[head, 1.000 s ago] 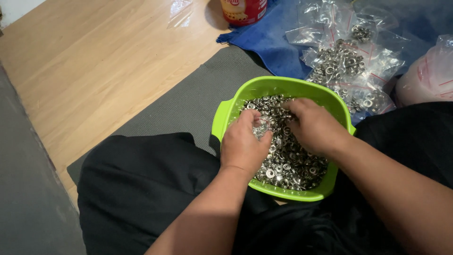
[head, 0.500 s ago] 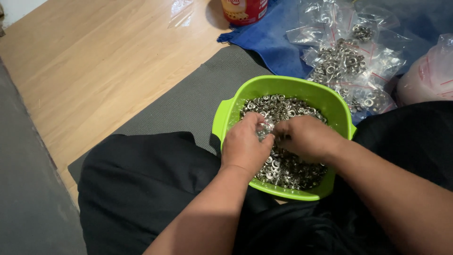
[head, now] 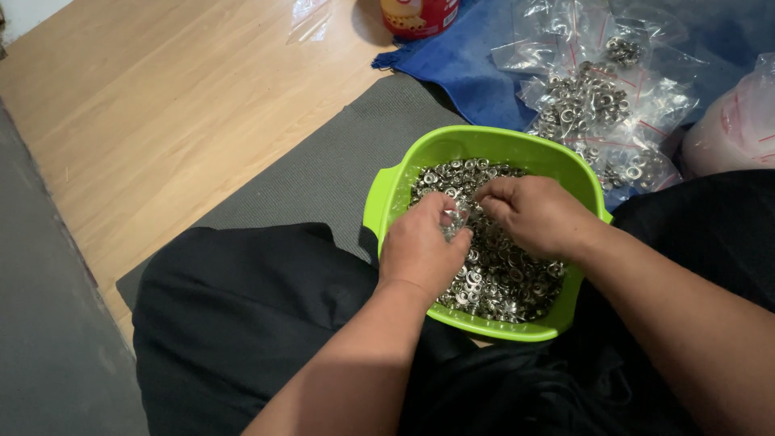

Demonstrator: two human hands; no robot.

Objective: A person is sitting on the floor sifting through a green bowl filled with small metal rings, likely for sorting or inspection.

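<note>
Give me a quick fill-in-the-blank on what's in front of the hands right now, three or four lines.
1. Both hands are inside a square tub coloured ____.
2. The tub is filled with small ____ metal rings.
3. The left hand pinches a few rings between its ____.
4. Clear bags of rings lie on a ____ cloth.

Missing words: green; silver; fingertips; blue

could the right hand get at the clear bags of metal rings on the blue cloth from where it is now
Probably yes. The right hand is in the green bowl over the loose metal rings, and the clear bags lie just beyond the bowl's far rim on the blue cloth, with nothing in between.
</note>
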